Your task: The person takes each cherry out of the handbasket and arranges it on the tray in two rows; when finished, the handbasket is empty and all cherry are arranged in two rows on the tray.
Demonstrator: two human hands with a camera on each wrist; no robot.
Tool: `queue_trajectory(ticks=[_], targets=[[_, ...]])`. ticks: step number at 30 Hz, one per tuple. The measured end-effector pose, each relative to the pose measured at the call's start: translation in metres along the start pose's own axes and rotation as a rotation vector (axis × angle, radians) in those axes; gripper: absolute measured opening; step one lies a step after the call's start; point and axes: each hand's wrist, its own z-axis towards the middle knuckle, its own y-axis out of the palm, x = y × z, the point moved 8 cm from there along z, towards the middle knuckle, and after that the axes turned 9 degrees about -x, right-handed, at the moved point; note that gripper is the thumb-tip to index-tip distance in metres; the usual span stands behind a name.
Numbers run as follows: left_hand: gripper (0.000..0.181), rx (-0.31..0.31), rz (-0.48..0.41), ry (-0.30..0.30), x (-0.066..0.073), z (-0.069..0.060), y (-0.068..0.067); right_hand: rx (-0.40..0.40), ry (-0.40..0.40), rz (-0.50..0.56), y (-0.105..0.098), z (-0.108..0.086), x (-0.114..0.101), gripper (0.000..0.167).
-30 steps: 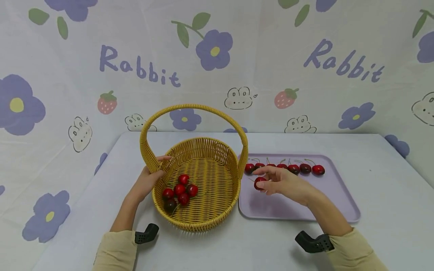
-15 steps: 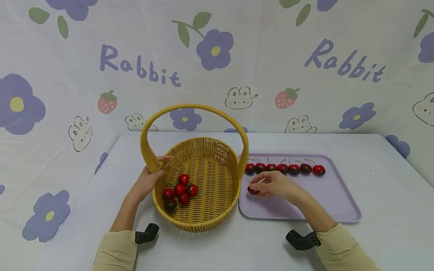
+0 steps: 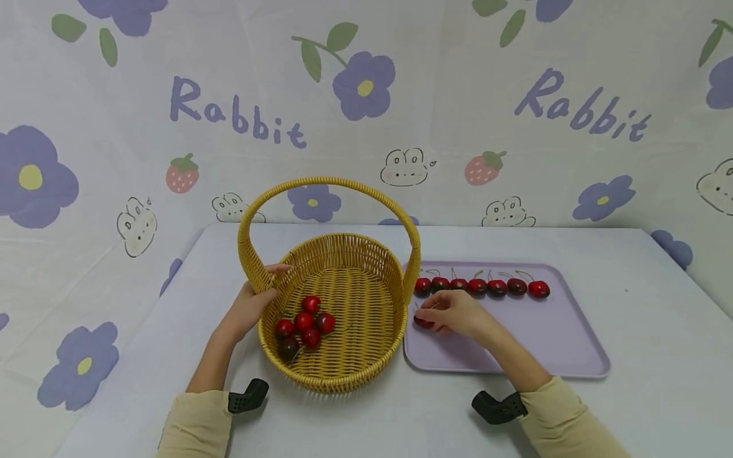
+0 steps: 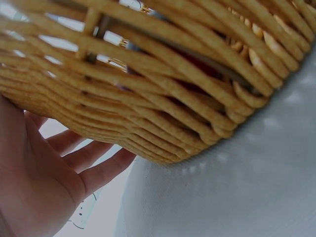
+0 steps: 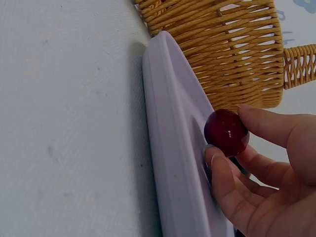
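Note:
In the head view my right hand (image 3: 460, 313) is low over the left part of the lilac tray (image 3: 550, 340). Between its thumb and fingers it pinches a dark red cherry (image 5: 226, 132), seen clearly in the right wrist view. Behind that hand, a row of several stemmed cherries (image 3: 497, 287) lies along the tray's far side. My left hand (image 3: 245, 310) grips the left rim of the yellow wicker basket (image 3: 338, 381), at the foot of its handle; in the left wrist view its fingers (image 4: 106, 168) lie against the outer weave. Several cherries (image 3: 303, 321) sit in the basket's left part.
The basket's tall arched handle (image 3: 329, 182) rises over its middle. Basket and tray stand side by side on a white table (image 3: 401, 420), their edges close together. A patterned cloth (image 3: 435, 95) hangs behind the table.
My right hand has moved left and down toward the tray with the cherry, uncovering more of the cherry row. The left hand and the basket have stayed in place.

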Motion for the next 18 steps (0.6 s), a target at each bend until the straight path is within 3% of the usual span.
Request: queue_trajectory(ticks=[18], targets=[[0.045, 0.007, 0.002, -0.019, -0.0001, 0.0007, 0.0001, 0.068, 0.046, -0.066, -0.0046, -0.0019, -0.0024, 0.029]])
